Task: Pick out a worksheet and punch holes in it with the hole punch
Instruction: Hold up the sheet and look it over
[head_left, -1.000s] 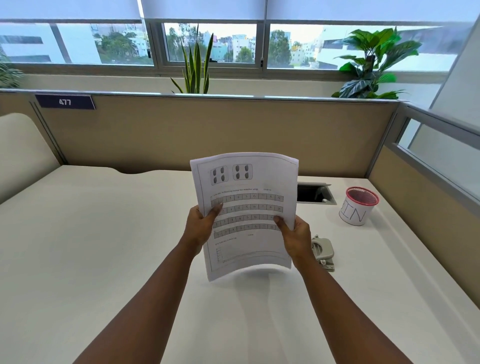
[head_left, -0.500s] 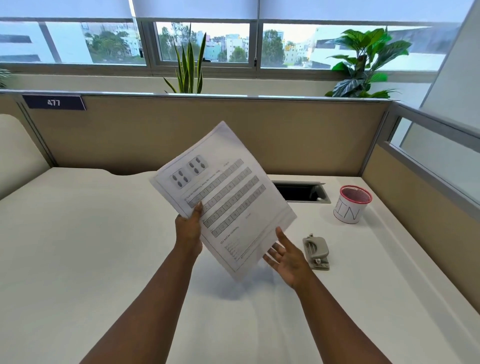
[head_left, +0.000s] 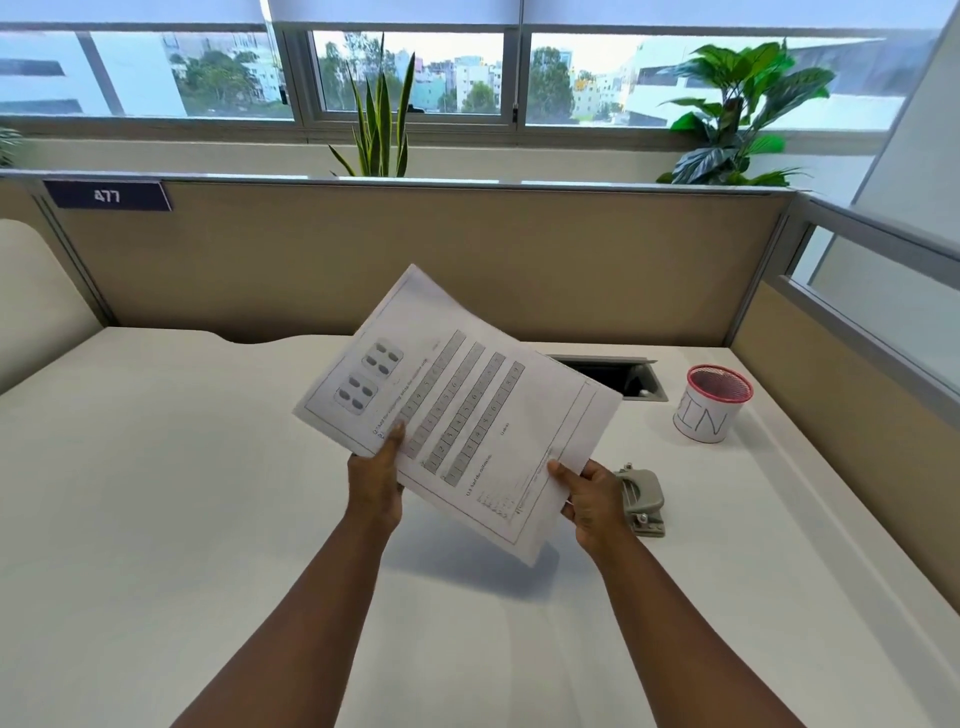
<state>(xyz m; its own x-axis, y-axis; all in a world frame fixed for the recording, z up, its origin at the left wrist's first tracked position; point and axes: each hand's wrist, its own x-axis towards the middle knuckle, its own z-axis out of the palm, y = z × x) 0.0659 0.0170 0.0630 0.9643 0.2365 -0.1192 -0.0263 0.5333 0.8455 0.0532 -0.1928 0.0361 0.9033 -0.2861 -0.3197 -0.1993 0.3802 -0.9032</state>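
A dark blue nameplate (head_left: 108, 195) on the far left of the partition reads "477" in white digits. On the right side of the bench, the white wrap around the red mesh cup (head_left: 712, 404) carries hand-drawn letters reading "IN". The worksheet (head_left: 457, 410) held above the bench is printed with rows of numbered grey boxes and question lines, but its print is too small and blurred to read.

White worksheet (head_left: 457, 410), grey-banded; grey hole punch (head_left: 641, 501).
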